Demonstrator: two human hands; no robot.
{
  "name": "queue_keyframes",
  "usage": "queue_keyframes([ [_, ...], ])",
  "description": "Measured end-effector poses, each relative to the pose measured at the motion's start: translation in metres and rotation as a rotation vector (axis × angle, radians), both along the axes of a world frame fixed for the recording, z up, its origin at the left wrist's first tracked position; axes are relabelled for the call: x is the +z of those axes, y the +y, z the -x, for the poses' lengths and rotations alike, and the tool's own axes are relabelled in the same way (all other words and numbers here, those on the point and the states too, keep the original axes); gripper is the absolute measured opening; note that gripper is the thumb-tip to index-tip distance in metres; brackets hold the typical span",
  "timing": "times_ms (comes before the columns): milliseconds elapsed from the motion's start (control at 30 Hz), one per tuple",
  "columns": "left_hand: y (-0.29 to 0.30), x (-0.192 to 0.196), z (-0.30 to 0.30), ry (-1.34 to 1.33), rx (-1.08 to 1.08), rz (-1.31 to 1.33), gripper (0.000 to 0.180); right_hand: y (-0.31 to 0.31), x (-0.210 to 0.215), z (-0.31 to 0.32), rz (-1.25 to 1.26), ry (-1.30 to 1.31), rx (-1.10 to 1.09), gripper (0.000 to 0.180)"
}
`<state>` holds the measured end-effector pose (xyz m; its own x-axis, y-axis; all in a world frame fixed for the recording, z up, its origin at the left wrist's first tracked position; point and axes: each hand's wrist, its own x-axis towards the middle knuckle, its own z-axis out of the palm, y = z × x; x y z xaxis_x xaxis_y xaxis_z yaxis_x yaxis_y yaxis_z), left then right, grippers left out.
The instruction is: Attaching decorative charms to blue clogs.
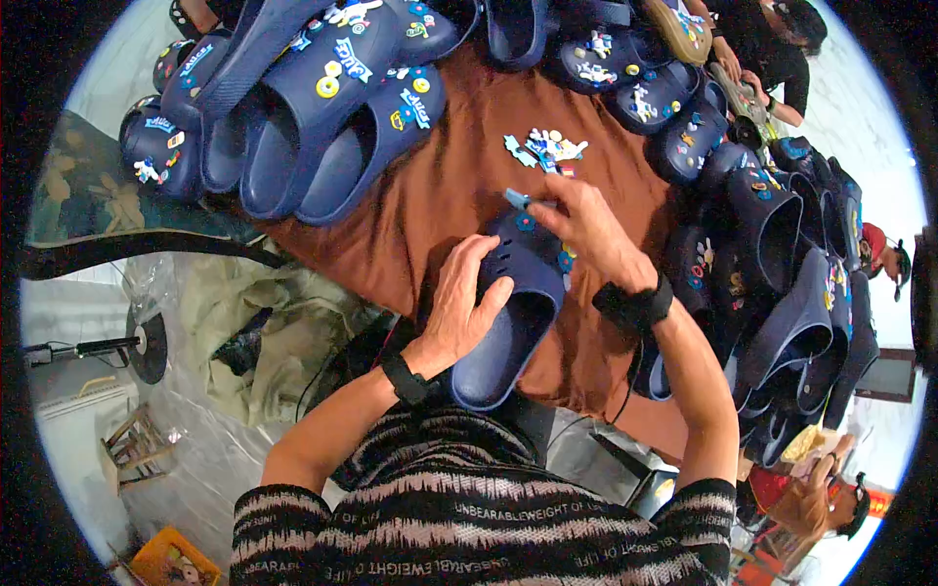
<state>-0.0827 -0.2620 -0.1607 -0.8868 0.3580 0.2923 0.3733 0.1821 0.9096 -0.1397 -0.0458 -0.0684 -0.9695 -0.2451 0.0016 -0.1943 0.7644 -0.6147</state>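
Observation:
My left hand (464,303) grips the side of a navy blue slide sandal (513,322) that lies on a brown cloth (440,195) in front of me. My right hand (586,230) rests on the sandal's perforated strap and pinches a small light-blue charm (518,198) at its top edge. Other small charms (565,260) sit on the strap's right side. A little heap of loose coloured charms (545,149) lies on the cloth just beyond my right hand.
Decorated navy sandals are piled at the upper left (313,98), along the top and stacked down the right side (782,283). Another person's hands (743,83) work at the upper right. Crumpled plastic and cloth (264,332) lie at my left, a yellow crate (176,559) below.

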Motion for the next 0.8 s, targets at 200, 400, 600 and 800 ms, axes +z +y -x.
queue_keyframes([
  [200, -0.011, -0.003, -0.018, 0.014, -0.005, 0.054, 0.067, -0.016, -0.006, -0.022, -0.106, 0.152, 0.128, 0.014],
  [400, -0.008, -0.004, -0.018, -0.038, 0.014, 0.101, 0.068, -0.021, -0.006, -0.018, -0.184, 0.142, 0.209, 0.016],
  [600, -0.007, -0.009, -0.018, -0.029, 0.029, 0.09, 0.069, -0.016, -0.001, -0.017, -0.231, 0.112, 0.323, 0.019],
  [800, -0.007, -0.008, -0.018, -0.017, 0.031, 0.108, 0.069, -0.016, -0.003, -0.011, -0.23, 0.09, 0.374, 0.021],
])
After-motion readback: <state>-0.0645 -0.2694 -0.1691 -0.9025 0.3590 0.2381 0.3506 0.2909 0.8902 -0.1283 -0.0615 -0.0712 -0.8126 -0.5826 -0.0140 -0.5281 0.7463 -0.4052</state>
